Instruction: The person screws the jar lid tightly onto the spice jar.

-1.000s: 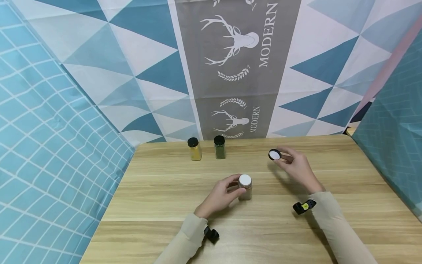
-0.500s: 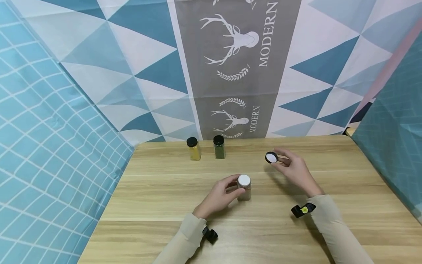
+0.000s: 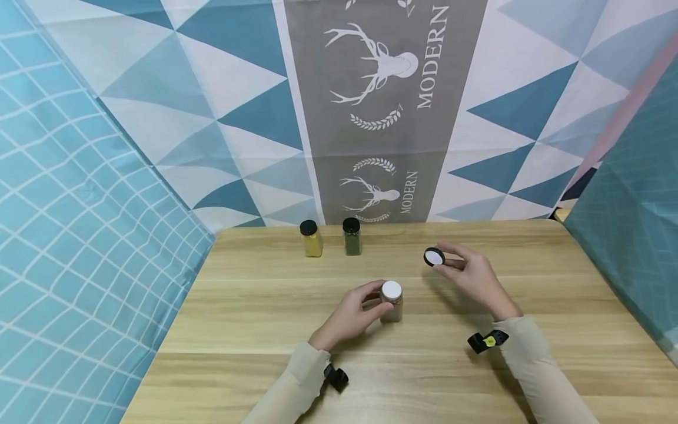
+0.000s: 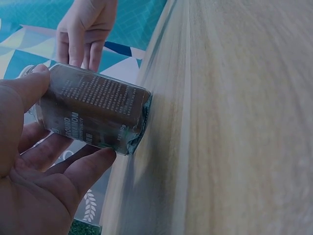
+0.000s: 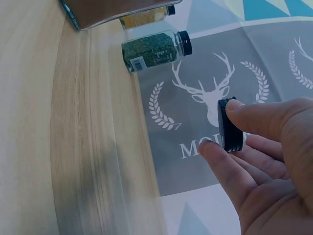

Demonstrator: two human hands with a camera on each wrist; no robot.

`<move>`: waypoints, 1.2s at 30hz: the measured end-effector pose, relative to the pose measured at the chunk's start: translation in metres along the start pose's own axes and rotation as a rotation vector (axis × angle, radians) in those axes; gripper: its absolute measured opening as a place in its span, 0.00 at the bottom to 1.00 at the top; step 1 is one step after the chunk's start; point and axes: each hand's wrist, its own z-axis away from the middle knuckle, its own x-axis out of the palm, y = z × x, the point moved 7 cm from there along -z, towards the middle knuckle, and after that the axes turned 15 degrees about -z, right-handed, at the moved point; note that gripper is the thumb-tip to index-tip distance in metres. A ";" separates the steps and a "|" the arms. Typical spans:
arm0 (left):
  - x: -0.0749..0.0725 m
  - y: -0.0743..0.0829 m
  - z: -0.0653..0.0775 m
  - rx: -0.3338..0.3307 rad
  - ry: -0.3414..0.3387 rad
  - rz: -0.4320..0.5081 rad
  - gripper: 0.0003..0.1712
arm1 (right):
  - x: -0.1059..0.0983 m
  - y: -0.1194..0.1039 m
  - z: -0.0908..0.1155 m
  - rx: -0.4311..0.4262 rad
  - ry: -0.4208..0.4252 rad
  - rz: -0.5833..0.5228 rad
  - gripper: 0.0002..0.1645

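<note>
My left hand [image 3: 354, 313] grips a glass spice jar [image 4: 93, 105] of brown ground powder, thumb and fingers round its upper part. The jar stands upright on the wooden table, its black lid off and a white round top [image 3: 392, 290] showing at the mouth. To the right and farther back, my right hand [image 3: 475, 279] pinches a black screw lid [image 5: 230, 125] between thumb and fingers, above the table. The lid's white inner face [image 3: 434, 257] is turned toward the head camera. Jar and lid are apart.
Near the table's back edge stand two capped spice jars, one yellow [image 3: 313, 242] and one green [image 3: 352, 238]. Behind the wooden table [image 3: 254, 330] hangs a patterned cloth [image 3: 371, 135]; a blue grid cloth [image 3: 79, 224] borders the left side.
My right hand has moved slightly left and toward me with the lid, whose inner face stays turned to the head camera. The left hand keeps its grip on the jar, nearly still.
</note>
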 end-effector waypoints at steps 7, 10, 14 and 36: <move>0.000 0.001 0.001 -0.003 0.002 -0.003 0.32 | 0.007 0.001 0.000 0.001 -0.022 -0.047 0.31; 0.000 0.000 0.001 0.000 0.001 -0.003 0.31 | 0.009 -0.001 0.001 -0.001 -0.023 -0.060 0.31; 0.000 0.000 0.000 0.000 0.001 0.000 0.31 | 0.012 -0.005 0.002 -0.006 -0.027 -0.069 0.31; 0.000 0.000 0.001 -0.002 0.007 0.007 0.31 | 0.032 -0.013 0.007 0.037 -0.110 -0.035 0.34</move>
